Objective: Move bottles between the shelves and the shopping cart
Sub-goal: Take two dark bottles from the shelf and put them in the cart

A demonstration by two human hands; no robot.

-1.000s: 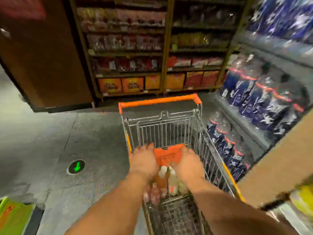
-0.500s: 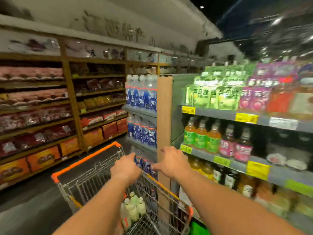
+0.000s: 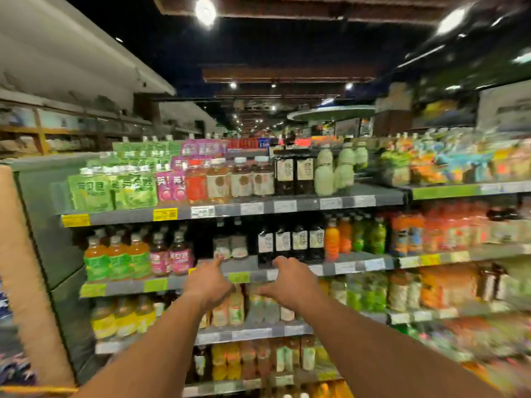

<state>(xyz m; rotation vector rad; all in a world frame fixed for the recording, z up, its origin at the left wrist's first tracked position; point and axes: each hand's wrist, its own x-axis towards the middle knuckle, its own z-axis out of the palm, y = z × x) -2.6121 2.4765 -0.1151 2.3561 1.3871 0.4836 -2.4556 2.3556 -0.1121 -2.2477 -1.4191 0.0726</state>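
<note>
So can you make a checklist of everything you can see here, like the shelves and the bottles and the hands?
Surface: grey shelf racks, several tiers with price tags.
Job's things: dark bottles on the second tier; orange-and-green bottles at its left; pale green bottles on the top tier. Cart: only an orange strip at bottom left, perhaps its handle.
Clutter: green pouches on the top tier.
Grips: left hand and right hand reach toward the second tier, empty, fingers loosely curled.
Cables: nothing seen.
Surroundings: ceiling lights, blurred aisle beyond.

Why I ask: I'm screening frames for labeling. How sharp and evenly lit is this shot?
Head view: motion blur smears the right-hand shelves and lower corners; bottle labels are unreadable; the ceiling lamps flare against a dark ceiling; wide-angle bending curves the shelf edges; the left hand and right hand are soft-edged.
</note>
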